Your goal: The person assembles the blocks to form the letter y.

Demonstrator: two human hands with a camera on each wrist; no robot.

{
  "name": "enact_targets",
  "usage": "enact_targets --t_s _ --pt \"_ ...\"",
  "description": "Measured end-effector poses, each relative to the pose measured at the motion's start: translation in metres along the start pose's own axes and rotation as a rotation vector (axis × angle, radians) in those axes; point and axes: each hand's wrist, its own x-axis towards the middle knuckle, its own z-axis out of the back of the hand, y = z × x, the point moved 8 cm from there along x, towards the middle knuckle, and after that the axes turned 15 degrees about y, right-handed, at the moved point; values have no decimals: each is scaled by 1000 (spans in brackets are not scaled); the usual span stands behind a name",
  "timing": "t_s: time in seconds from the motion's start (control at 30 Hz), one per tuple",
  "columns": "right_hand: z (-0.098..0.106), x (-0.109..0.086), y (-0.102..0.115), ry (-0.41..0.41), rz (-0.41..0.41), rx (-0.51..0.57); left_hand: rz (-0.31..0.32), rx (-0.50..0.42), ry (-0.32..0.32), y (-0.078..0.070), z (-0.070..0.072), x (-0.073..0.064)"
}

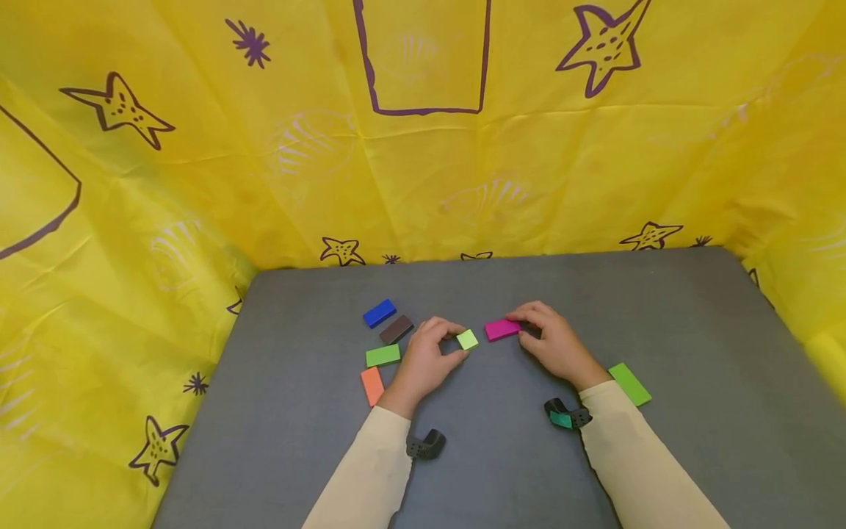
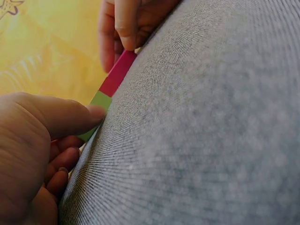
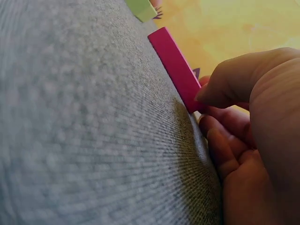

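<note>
Between thumb and fingers my left hand pinches a light green block, its squarish end showing. To the right, my right hand holds a magenta block by its right end, thumb on the near side and fingers on the far side. A small gap parts the two blocks in the head view. In the right wrist view the magenta block lies flat on the grey cloth, with the light green block beyond its far end. The left wrist view has the thumb against the light green block.
Left of my left hand lie a blue block, a dark brown block, a green block and an orange block. Another green block sits beside my right wrist. Yellow patterned cloth walls the grey table.
</note>
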Motion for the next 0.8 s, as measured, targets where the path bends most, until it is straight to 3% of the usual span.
enact_targets --t_s 0.8 --pt "-7 0 10 38 55 8 -43 23 55 -6 -9 0"
